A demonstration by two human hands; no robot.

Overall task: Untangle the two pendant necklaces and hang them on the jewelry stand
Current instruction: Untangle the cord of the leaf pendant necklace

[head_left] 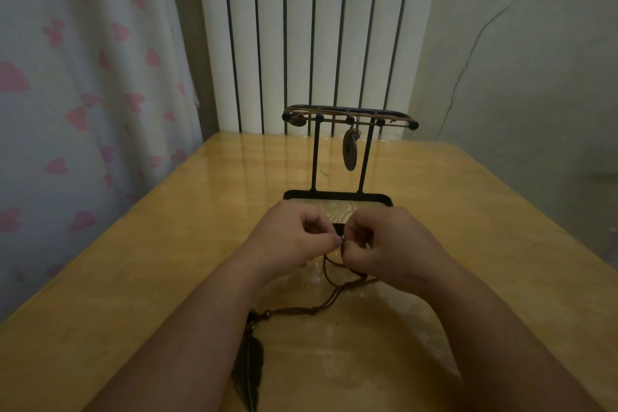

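on the yellow wooden table [160,264], a black metal jewelry stand [314,157] at 12 o'clock holds an oval grey stone pendant necklace [350,153], while the left hand [294,237] and right hand [396,246] pinch a brown cord necklace [329,306] whose dark feather pendant [249,366] lies at 6 o'clock.

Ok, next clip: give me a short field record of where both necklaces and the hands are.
left hand: pinches brown cord
right hand: pinches the same cord
stand: upright on table
first necklace: on stand's top bar, oval pendant hanging between posts
second necklace: cord trails down to table, feather pendant by left forearm
progress: one of two hung
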